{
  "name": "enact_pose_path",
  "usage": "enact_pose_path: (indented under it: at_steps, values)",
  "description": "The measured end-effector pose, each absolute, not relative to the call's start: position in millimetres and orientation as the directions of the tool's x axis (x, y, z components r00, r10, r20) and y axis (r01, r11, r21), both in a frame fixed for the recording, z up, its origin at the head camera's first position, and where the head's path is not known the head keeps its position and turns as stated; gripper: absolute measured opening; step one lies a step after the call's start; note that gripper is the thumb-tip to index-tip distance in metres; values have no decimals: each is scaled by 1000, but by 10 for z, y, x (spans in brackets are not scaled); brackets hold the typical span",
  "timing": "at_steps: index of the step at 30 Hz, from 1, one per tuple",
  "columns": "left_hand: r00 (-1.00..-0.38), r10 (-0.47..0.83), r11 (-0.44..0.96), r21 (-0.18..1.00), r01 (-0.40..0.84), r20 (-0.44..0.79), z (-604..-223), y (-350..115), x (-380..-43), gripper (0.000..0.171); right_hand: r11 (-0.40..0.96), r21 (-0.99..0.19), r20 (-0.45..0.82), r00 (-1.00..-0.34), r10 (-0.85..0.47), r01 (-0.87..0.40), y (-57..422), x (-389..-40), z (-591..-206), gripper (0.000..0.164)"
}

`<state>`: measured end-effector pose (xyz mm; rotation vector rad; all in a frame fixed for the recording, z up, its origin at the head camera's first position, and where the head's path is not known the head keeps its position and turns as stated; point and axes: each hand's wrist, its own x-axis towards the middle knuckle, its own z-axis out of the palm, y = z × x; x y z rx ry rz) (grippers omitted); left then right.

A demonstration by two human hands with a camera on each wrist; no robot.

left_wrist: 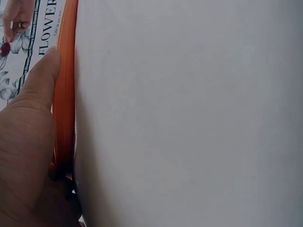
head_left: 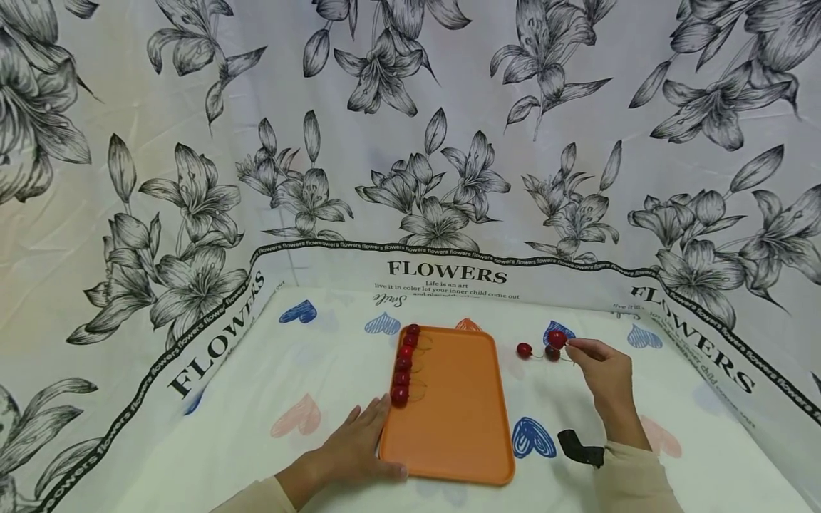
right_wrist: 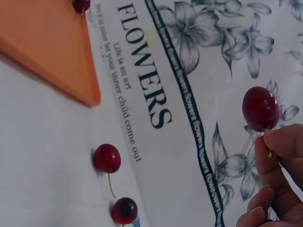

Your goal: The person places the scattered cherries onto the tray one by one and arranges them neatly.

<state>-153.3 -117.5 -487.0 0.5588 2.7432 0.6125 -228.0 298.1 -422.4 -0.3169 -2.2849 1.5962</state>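
Between thumb and fingertips, my right hand (head_left: 606,381) pinches a dark red cherry (right_wrist: 261,109) by its stem end, raised above the cloth. Two more cherries lie below it: a red one (right_wrist: 107,158) with a green stem and a darker one (right_wrist: 124,210). An orange tray (head_left: 458,406) sits in the middle. Along its left edge several cherries (head_left: 403,363) form a row, their stems pointing right. My left hand (head_left: 355,442) rests at the tray's near left corner, fingers straight along the side and thumb at the front edge.
White cloth with printed hearts covers the surface, such as a blue heart (head_left: 534,437) right of the tray. A black object (head_left: 580,449) overlaps the right sleeve at the wrist. Flower-printed curtain (head_left: 442,178) rises behind and on both sides.
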Motion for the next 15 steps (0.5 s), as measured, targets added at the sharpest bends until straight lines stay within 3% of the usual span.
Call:
enact_pose_path:
  at_steps: [15]
  values:
    - [-886,441,820,465,332,-145,-4900,-1191,-1532,124,168,-930,362,-892,270,-327,2205,-2066,-3952,18]
